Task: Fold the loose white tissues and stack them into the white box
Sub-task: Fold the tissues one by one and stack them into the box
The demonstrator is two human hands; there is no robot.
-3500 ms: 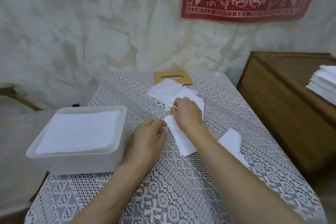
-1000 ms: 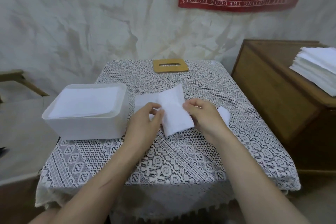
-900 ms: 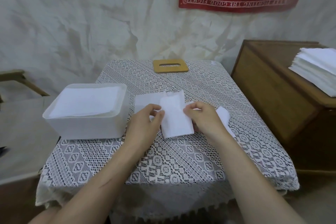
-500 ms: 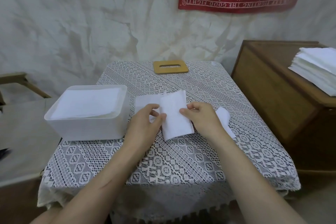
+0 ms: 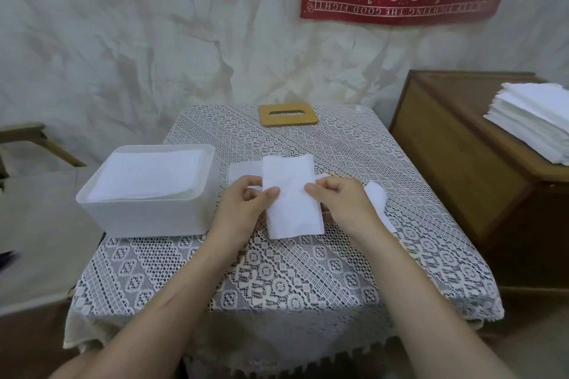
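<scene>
While left hand (image 5: 243, 208) and right hand (image 5: 342, 204) pinch it — tissue (image 5: 292, 212) runs near-to-far.

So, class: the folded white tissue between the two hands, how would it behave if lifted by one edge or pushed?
Probably floppy: the folded tissue is thin, so it would likely droop. Likely light: the left hand and right hand merely pinch its edges. Pushed, it may crumple or snag on the lace tablecloth.

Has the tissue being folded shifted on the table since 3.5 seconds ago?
Yes. The tissue came nearer the person: it lay against the wooden lid then; now bare lace cloth separates them.
</scene>
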